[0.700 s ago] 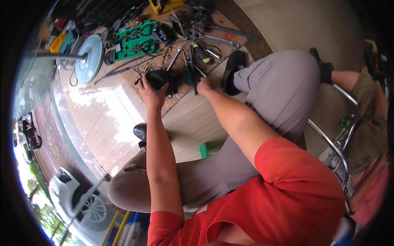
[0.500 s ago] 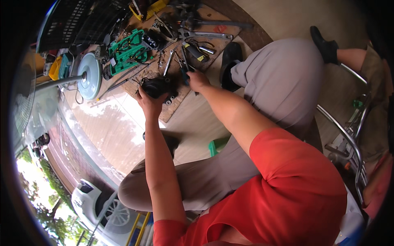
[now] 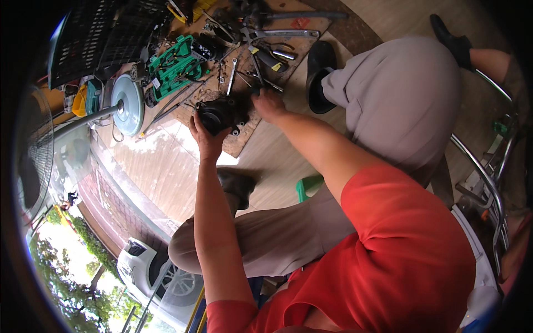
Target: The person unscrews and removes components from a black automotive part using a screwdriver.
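My left hand (image 3: pixel 209 143) is closed around the near-left edge of a round black machine part (image 3: pixel 215 115), thumb on one side and fingers on the other. The part rests at the near end of a worn wooden board (image 3: pixel 240 145), its round face showing. To its right, my right hand (image 3: pixel 270 105) is low over the board with its fingers curled at a dark tool handle (image 3: pixel 256 89); the tool's kind is hard to make out. Small metal rings or nuts (image 3: pixel 236 132) lie beside the black part. Just beyond is a combination wrench (image 3: pixel 232 76).
A green tool case (image 3: pixel 176 65) lies open at the far left of the board. An adjustable wrench (image 3: pixel 286 33) and a yellow-and-black tool (image 3: pixel 271 60) lie farther back. A fan's round base (image 3: pixel 127 104) stands left, my shoe (image 3: pixel 320 77) right of the board.
The whole view has shifted slightly. The black part's round face shows more plainly in my left hand. My right hand has turned, and the tool handle beside it shows less.
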A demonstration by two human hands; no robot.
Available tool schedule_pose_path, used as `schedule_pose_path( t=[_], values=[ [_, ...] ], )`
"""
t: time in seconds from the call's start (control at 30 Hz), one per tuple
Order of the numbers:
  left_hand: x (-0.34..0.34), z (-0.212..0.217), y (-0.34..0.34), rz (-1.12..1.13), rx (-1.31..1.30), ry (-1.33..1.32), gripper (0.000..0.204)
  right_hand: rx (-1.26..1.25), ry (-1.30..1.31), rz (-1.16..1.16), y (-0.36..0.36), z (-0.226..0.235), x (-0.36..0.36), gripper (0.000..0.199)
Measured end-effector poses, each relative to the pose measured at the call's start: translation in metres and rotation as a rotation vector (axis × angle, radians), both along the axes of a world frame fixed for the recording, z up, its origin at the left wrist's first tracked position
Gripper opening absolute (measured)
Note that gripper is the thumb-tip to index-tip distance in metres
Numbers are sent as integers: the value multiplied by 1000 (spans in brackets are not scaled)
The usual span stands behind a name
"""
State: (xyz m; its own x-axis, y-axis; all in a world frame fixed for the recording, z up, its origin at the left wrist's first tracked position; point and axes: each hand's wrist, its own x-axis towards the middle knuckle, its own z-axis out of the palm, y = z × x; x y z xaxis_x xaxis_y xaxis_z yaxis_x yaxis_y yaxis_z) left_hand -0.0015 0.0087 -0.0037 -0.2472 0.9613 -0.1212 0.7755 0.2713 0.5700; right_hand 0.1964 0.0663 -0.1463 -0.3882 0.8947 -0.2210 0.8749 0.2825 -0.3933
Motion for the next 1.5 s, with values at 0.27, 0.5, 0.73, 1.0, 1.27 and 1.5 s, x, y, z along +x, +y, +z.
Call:
schedule_pose_path(
  t=[0.27,0.5,0.73,1.0,1.27,1.5],
  values=[
    [-4,-4,3,34,13,127,125,-213,546,-574,52,119,-10,32],
    [14,-3,4,105,5,241,125,-50,1099,-975,89,157,-12,45],
    [10,-12,3,110,123,187,118,-76,971,-1051,98,138,2,52],
    [17,-13,3,72,145,219,112,-109,1068,-1066,118,81,-1,63],
    [8,-3,-5,44,99,263,118,-293,1305,-1139,112,84,-21,26],
    [22,-6,10,77,44,268,123,-573,1976,-1349,124,104,-5,14]
  ],
)
